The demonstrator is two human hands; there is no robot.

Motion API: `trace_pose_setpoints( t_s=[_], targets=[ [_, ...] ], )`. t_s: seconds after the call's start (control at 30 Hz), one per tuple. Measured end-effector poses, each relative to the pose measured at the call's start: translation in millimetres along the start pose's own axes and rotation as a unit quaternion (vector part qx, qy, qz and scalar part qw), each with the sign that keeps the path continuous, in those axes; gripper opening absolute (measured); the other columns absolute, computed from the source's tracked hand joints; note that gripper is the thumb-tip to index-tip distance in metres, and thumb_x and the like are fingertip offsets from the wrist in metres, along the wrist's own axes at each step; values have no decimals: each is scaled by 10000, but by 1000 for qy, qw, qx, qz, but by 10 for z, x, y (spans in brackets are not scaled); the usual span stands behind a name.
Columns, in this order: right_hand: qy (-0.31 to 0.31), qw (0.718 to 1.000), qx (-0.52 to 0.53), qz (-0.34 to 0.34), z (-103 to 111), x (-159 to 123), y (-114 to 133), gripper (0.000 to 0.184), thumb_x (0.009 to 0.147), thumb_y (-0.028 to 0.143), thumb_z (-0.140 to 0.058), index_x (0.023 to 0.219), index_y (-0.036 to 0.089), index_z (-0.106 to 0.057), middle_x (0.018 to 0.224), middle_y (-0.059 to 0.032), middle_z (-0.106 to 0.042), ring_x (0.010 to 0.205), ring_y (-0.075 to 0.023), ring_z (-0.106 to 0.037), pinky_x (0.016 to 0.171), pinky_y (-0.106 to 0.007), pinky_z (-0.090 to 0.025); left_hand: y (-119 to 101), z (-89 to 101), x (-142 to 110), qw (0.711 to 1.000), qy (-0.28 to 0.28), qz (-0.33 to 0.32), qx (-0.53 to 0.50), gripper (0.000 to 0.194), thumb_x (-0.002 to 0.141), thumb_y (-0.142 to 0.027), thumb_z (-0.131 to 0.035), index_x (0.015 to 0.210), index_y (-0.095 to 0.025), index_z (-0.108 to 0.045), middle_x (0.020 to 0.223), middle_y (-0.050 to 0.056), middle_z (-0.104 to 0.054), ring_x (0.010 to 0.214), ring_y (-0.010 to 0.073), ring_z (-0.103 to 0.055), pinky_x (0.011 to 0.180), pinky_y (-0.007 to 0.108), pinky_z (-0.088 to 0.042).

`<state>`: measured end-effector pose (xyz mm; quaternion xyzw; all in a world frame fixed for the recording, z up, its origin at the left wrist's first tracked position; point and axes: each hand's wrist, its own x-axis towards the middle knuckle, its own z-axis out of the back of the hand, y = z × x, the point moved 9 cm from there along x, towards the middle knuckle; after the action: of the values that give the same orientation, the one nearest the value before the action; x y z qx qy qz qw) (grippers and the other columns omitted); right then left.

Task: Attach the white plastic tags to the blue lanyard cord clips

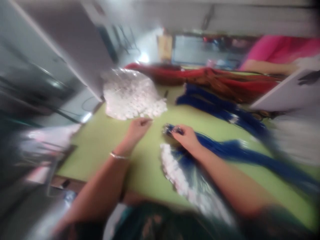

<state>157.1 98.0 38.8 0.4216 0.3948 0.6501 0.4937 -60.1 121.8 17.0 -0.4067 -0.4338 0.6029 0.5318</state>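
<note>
The bench [87, 150] in front of me has a yellow-green top and a brown edge along its near side, and much of the room around it is smeared by blur. The person's right hand [185, 135] is closed around the end of a bundle of blue strands [225, 148], small shiny tips poking out to the left of the fingers; the bundle runs off under the forearm to the right. The left hand [138, 128] hangs at the near edge of a heap of small white pieces [132, 96], its fingers curled in; I cannot tell whether they pinch anything. A bracelet [118, 155] circles that wrist. The heap lies at the far left of the bench, in and around a clear plastic bag [130, 74].

Near the middle, a row of white pieces [172, 166] slants toward the near edge, left of the right forearm. A second blue bundle [212, 101] lies beyond the right hand, and past it red and brown strands [212, 78] stretch along the far side. At the far right I see another person's pink sleeve [267, 50] behind a pale panel [282, 86]. A big grey panel [65, 40] leans across the far left.
</note>
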Motion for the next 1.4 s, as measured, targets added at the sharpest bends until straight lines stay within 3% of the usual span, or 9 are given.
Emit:
trace_pose_setpoints(
  t_s=[0.17, 0.3, 0.47, 0.67, 1.0, 1.17, 1.4],
  targets=[
    [1, 1000, 5, -5, 5, 9, -13, 141, 676, 300, -611, 684, 164, -649, 650, -1, -609, 641, -144, -525, 592, -243, -413, -40, -526, -306, 976, 133, 62, -159, 274, 687, -349, -779, 871, -152, -732, 706, 25, -654, 585, 75, -517, 550, 189, -388],
    [1, 1000, 15, 3, -1, -6, 29, 136, 669, 298, -597, 625, 169, -594, 600, 16, -556, 594, -123, -480, 565, -231, -391, 51, -751, -384, 932, 150, 135, -302, 211, 688, -284, -793, 751, -109, -693, 676, 37, -652, 575, 61, -551, 550, 170, -424],
    [6, 1000, 15, 22, -26, -26, 80, 124, 661, 280, -562, 594, 178, -541, 569, 30, -519, 560, -105, -435, 543, -219, -365, 46, -810, -371, 907, 152, 137, -368, 183, 710, -231, -779, 805, -95, -703, 714, 54, -680, 609, 78, -587, 597, 188, -474],
    [13, 1000, -1, 20, -57, -39, 26, 108, 653, 272, -549, 617, 172, -566, 590, 18, -552, 588, -118, -468, 555, -222, -368, 48, -870, -409, 904, 166, 141, -368, 182, 698, -235, -789, 778, -90, -715, 742, 71, -700, 645, 99, -609, 643, 216, -487],
    [15, 1000, -20, 8, -60, -27, 43, 85, 609, 253, -501, 555, 187, -498, 533, 34, -478, 544, -106, -416, 507, -218, -323, 85, -752, -357, 950, 140, 81, -266, 264, 633, -331, -826, 739, -120, -707, 709, 54, -699, 661, 130, -640, 697, 265, -514],
    [-3, 999, -42, 13, -42, -19, 15, 105, 609, 256, -499, 530, 196, -465, 519, 36, -473, 535, -106, -414, 506, -219, -319, 65, -655, -353, 981, 70, 13, -180, 181, 654, -268, -794, 766, -146, -723, 756, 56, -718, 701, 145, -643, 717, 270, -512],
    [-8, 994, -101, 32, -61, -45, -28, 160, 668, 286, -563, 559, 187, -501, 527, 28, -517, 541, -111, -448, 521, -223, -323, 172, -790, -385, 974, 68, 46, -209, 201, 636, -280, -799, 762, -144, -722, 766, 65, -726, 713, 158, -649, 737, 288, -513]
  ],
)
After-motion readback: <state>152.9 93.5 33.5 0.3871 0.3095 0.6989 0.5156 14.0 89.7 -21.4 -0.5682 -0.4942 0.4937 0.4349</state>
